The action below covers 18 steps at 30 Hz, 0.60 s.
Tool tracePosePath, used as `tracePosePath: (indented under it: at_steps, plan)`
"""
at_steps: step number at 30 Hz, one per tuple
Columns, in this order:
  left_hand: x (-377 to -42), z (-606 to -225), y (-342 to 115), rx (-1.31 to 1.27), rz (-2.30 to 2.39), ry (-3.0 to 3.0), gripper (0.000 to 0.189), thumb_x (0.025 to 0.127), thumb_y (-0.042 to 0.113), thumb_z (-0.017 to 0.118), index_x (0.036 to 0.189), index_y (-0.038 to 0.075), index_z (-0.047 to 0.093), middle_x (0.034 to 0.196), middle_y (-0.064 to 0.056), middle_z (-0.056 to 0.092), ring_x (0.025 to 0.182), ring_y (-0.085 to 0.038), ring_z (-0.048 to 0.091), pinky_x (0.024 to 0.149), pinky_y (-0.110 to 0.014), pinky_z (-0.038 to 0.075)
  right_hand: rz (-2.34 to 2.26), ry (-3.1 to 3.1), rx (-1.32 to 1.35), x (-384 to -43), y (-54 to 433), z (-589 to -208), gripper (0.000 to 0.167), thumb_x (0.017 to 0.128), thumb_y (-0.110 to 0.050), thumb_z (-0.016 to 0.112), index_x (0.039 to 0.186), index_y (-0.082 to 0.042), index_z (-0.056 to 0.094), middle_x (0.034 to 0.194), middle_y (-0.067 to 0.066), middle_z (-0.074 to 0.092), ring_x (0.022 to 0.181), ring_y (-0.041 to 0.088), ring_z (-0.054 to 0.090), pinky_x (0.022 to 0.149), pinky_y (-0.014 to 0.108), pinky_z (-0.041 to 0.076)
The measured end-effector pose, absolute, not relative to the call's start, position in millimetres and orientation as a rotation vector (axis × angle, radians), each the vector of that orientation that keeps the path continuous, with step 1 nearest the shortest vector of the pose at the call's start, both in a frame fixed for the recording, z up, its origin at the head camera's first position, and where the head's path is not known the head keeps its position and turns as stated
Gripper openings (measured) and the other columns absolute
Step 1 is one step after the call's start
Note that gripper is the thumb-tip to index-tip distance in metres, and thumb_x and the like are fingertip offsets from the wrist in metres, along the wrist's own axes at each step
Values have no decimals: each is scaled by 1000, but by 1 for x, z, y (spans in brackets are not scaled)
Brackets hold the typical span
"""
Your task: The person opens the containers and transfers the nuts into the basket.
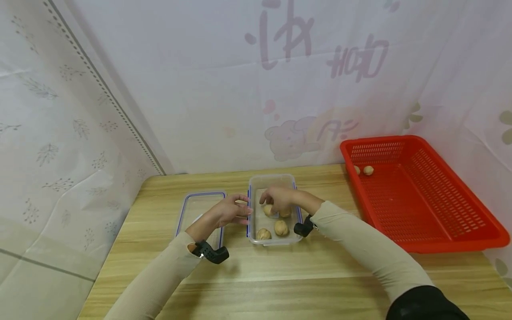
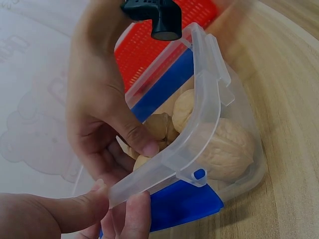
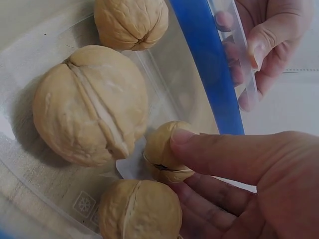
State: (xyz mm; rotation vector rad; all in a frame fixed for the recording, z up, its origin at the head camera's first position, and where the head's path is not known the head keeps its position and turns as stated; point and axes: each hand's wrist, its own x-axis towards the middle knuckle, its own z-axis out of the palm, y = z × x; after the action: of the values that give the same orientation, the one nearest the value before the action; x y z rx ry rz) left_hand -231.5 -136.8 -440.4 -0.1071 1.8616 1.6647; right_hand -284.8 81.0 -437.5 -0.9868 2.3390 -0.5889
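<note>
A clear plastic food container (image 1: 260,221) with blue side clips stands on the wooden table. On its left long side, my left hand (image 1: 234,210) pinches the rim, the thumb and fingers on either side of the wall. Inside the container, my right hand (image 1: 281,198) holds a small walnut (image 3: 162,149) between thumb and fingers, low near the floor. A dark crack runs along that walnut's seam. Around it lie a large walnut (image 3: 89,104), another walnut (image 3: 132,22) toward the end wall, and one (image 3: 139,209) beside the right fingers.
Left of the container lies a clear lid (image 1: 200,203) with a blue seal, partly behind the left forearm. A big red basket (image 1: 400,209) stands at the right, with two walnuts (image 1: 368,170) in its far left corner. A printed curtain (image 1: 208,111) hangs behind the table.
</note>
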Motion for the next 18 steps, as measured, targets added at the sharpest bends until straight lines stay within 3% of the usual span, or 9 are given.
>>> tracePosePath:
  at_steps: [7, 18]
  plan:
    - [-232, -440, -136, -106, 1654, 1866, 48, 100, -8, 56, 144, -9, 35, 104, -12, 59, 83, -17, 64, 77, -33, 65, -615, 2310, -989, -286, 82, -441, 35, 84, 5, 74, 119, 0, 72, 113, 9, 73, 107, 22, 65, 95, 30, 56]
    - [-232, -440, -137, -111, 1652, 1855, 48, 101, -8, 55, 144, -9, 34, 105, -13, 58, 82, -16, 63, 82, -35, 65, -687, 2337, -998, -285, 81, -439, 35, 89, -2, 74, 124, -1, 70, 120, 8, 70, 110, 22, 63, 98, 33, 55]
